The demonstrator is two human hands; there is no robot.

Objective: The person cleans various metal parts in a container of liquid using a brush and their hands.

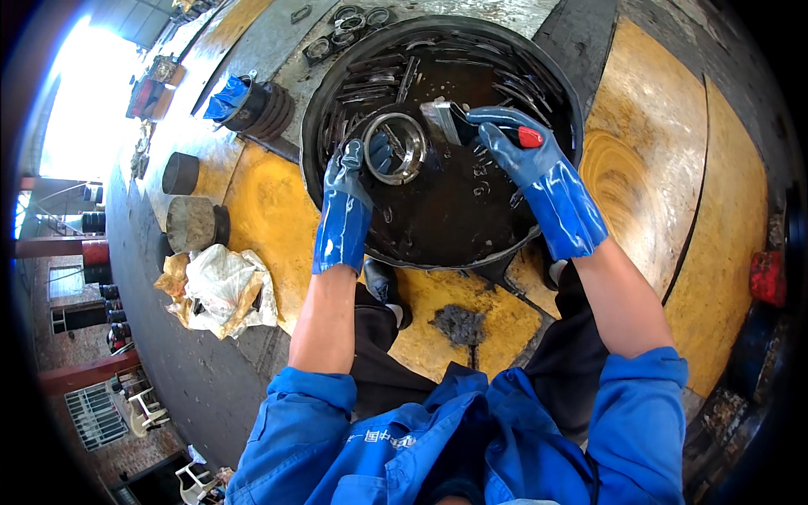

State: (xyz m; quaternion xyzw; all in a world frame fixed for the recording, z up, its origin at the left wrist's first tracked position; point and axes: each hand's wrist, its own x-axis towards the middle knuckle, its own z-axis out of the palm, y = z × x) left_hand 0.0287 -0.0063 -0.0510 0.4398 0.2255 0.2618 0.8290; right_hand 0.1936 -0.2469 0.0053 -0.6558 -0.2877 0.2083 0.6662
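In front of me stands a wide round black basin (pixel 438 263) of dark, oily-looking liquid. My left hand (pixel 347 189), in a long blue rubber glove, is closed around the left side of a shiny metal ring (pixel 418 150) held over the basin. Some of its fingers show through the ring's opening. My right hand (pixel 530 164), gloved alike, grips a flat paintbrush (pixel 439 122) with a red handle end. The brush head points left, just beside the ring's upper right. Many dark, thin curved pieces (pixel 370 80) lie along the basin's far inner wall.
Several metal rings (pixel 347 29) lie beyond the basin. A dark bucket (pixel 268 111) with blue plastic stands left of it. Nearer are a metal cylinder (pixel 191 225) and a crumpled white bag (pixel 223 282). A dark clump (pixel 459 324) lies between my feet on yellowish boards (pixel 648 101).
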